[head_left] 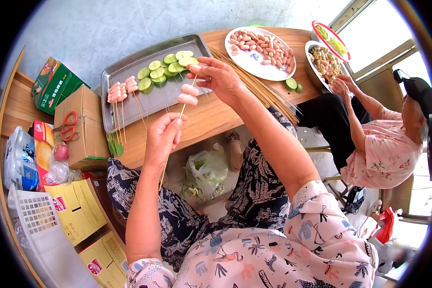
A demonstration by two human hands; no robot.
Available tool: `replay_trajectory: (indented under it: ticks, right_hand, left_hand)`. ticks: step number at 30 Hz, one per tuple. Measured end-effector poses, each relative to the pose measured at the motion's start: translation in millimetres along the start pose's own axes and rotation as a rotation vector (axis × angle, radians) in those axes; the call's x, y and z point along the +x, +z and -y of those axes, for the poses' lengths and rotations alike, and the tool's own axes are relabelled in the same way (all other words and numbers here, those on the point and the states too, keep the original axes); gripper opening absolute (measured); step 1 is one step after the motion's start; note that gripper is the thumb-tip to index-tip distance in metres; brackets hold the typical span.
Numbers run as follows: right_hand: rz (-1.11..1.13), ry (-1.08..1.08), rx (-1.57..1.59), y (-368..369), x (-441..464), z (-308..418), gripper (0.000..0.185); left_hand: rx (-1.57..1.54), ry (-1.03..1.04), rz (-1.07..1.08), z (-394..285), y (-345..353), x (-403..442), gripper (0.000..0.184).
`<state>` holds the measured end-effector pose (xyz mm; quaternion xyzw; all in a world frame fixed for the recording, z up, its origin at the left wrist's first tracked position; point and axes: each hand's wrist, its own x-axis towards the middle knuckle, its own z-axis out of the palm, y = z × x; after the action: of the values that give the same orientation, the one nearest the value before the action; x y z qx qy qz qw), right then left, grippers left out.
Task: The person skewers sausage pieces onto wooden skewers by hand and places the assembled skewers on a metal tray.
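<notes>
My left hand (164, 136) is closed round a wooden skewer (181, 113) that slants upward, its lower end hanging over my lap. Two pink sausage pieces (188, 99) are threaded on the upper part. My right hand (219, 79) pinches another sausage piece (197, 70) at the skewer's tip. Behind the hands a metal tray (111, 77) holds skewers of sliced green vegetable (158, 72) and skewers of sausage pieces (116, 91). A white oval plate (240, 56) of loose sausages stands beyond my right hand, with a bundle of bare skewers (259, 91) in front of it.
At the right sits another person (379, 149) with both hands at a bowl (313, 72) of pale food pieces. Cut green vegetable (291, 84) lies near the plate. Boxes (79, 127), red scissors (69, 126) and a white basket (48, 240) stand left. A plastic bag (207, 170) lies below the table.
</notes>
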<state>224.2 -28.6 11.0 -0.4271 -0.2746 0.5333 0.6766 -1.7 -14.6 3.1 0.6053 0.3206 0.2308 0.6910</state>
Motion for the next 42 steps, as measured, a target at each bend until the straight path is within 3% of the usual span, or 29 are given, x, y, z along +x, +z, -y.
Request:
replay_trajectory:
  ticks: [2, 18, 24, 28, 34, 37, 39, 42]
  right_hand:
    - [-0.003, 0.009, 0.019, 1.2, -2.3, 0.0, 0.052]
    - [0.108, 0.092, -0.033, 6.8, -9.1, -7.5, 0.05]
    - [0.063, 0.105, -0.055, -4.1, -2.9, -2.1, 0.04]
    - [-0.028, 0.165, -0.468, -46.7, 14.2, 7.5, 0.035]
    - [-0.319, 0.271, -0.684, -170.2, 54.2, -7.0, 0.023]
    - [-0.435, 0.16, -0.92, -208.2, 78.4, -8.2, 0.025]
    - [-0.46, 0.027, -1.281, -226.6, 91.8, -10.4, 0.028]
    - [-0.501, -0.055, -1.545, -220.9, 107.6, -10.7, 0.031]
  left_hand:
    - [-0.006, 0.008, -0.005, 0.9, 0.0, 0.1, 0.018]
    - [-0.004, 0.02, -0.021, 5.5, -0.5, 2.3, 0.018]
    - [-0.016, 0.013, -0.041, 1.3, 2.2, 3.1, 0.018]
    - [-0.042, 0.022, -0.064, -1.2, 2.3, 1.2, 0.018]
    - [-0.029, 0.007, -0.076, -4.7, 5.0, 6.5, 0.018]
    - [-0.015, -0.025, -0.071, -5.7, 8.7, 8.9, 0.018]
    - [-0.013, -0.035, -0.066, -6.0, 11.8, 10.2, 0.019]
    - [-0.006, -0.049, -0.067, -6.1, 13.6, 11.7, 0.019]
